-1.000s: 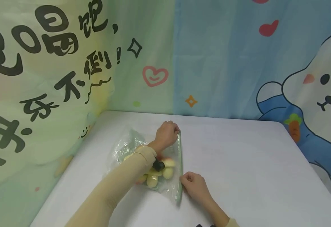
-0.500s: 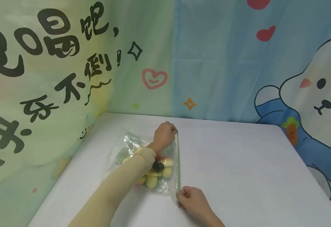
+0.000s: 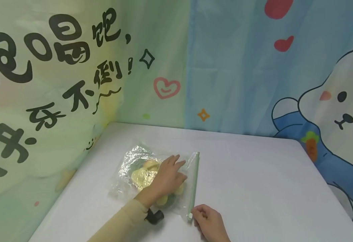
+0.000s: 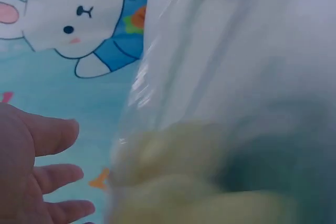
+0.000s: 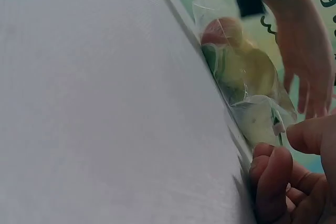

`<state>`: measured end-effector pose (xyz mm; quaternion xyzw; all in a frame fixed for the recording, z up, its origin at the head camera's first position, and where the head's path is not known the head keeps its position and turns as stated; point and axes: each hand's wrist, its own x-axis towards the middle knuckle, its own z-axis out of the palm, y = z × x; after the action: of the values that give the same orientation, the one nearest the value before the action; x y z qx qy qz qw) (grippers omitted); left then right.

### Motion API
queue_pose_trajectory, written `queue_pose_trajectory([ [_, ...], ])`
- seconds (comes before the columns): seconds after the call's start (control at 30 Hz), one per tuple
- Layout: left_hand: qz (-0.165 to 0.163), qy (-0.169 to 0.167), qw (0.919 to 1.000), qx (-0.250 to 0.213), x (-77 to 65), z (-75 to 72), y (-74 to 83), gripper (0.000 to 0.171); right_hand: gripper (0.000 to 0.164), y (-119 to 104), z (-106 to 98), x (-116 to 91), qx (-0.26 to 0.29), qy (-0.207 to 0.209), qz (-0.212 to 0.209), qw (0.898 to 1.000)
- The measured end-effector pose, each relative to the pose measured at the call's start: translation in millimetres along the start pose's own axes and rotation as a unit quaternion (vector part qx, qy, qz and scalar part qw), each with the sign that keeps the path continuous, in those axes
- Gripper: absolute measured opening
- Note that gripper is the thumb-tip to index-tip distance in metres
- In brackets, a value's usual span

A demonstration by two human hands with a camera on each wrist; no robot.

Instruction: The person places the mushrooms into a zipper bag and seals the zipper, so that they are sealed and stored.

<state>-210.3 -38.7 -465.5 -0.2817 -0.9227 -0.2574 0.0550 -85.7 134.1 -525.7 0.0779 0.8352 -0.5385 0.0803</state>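
A clear zip bag [image 3: 128, 168] with a green seal strip [image 3: 195, 181] lies on the white table. Inside are several rounded, pale yellow pieces [image 3: 143, 178], some tinged red in the right wrist view, and something green. Over the bag's seal side is my left hand [image 3: 168, 174], fingers spread and holding nothing; whether it touches the plastic cannot be told. My right hand [image 3: 209, 220] pinches the bag's near corner beside the small white slider [image 5: 278, 125], thumb and curled fingers close together. The left hand hides part of the contents.
White tabletop [image 3: 255, 181] stretches to the right of the bag. Printed cloth backdrops [image 3: 230, 67] rise behind and to the left. A black wrist-worn device [image 3: 155, 216] sits at the left wrist.
My left hand has let go of the far end of the seal and come back over the bag, fingers spreading. My right hand has moved nearer along the seal to the near corner.
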Motion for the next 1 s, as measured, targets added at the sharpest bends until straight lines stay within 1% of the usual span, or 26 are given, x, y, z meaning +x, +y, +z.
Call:
queue_pose_trajectory([
  [0.07,0.020,0.033,0.9993,0.002,-22.4,-1.1,-0.7,0.043,0.027,-1.3,-0.2,0.1,0.001,-0.006,-0.001,1.000],
  [0.13,0.029,0.055,0.9980,0.006,-35.9,-5.4,-2.4,0.037,0.028,-3.6,-1.2,1.8,0.004,-0.019,-0.003,1.000],
  [0.17,0.033,0.067,0.9972,0.012,-38.8,-9.5,-3.4,0.033,0.029,-5.7,-1.6,3.0,0.001,-0.022,-0.005,1.000],
  [0.23,0.037,0.076,0.9951,0.051,-38.8,-19.6,-7.8,0.032,0.029,-9.6,-3.3,8.0,-0.008,-0.022,-0.015,1.000],
  [0.3,0.034,0.069,0.9914,0.106,-32.7,-29.8,-12.7,0.034,0.029,-14.4,-6.0,15.9,-0.028,-0.007,-0.025,0.999],
  [0.37,0.033,0.058,0.9835,0.168,-22.9,-37.1,-19.2,0.039,0.029,-20.6,-10.8,26.0,-0.060,0.025,-0.037,0.997],
  [0.4,0.028,0.046,0.9796,0.194,-17.1,-39.4,-22.6,0.043,0.028,-23.8,-14.5,32.0,-0.073,0.038,-0.046,0.996],
  [0.5,0.003,0.013,0.9715,0.237,3.9,-44.2,-30.5,0.053,0.035,-38.8,-27.6,50.9,-0.132,0.075,-0.076,0.986],
  [0.57,-0.021,-0.005,0.9692,0.246,19.1,-46.3,-35.2,0.060,0.041,-51.3,-37.9,64.8,-0.172,0.084,-0.102,0.976],
  [0.67,-0.051,-0.020,0.9666,0.250,41.0,-50.7,-37.6,0.067,0.053,-70.2,-52.6,87.0,-0.227,0.087,-0.132,0.961],
  [0.77,-0.070,-0.032,0.9653,0.250,58.6,-54.8,-34.7,0.072,0.062,-84.9,-65.8,108.5,-0.275,0.089,-0.157,0.945],
  [0.83,-0.079,-0.042,0.9642,0.250,66.6,-57.6,-30.1,0.074,0.065,-92.8,-72.3,118.8,-0.303,0.092,-0.169,0.933],
  [0.9,-0.083,-0.052,0.9645,0.246,70.5,-60.2,-24.0,0.074,0.068,-98.2,-76.0,125.3,-0.321,0.089,-0.170,0.927],
  [1.0,-0.081,-0.081,0.9631,0.243,66.3,-60.8,-16.0,0.071,0.069,-100.6,-75.6,126.5,-0.321,0.067,-0.155,0.932],
])
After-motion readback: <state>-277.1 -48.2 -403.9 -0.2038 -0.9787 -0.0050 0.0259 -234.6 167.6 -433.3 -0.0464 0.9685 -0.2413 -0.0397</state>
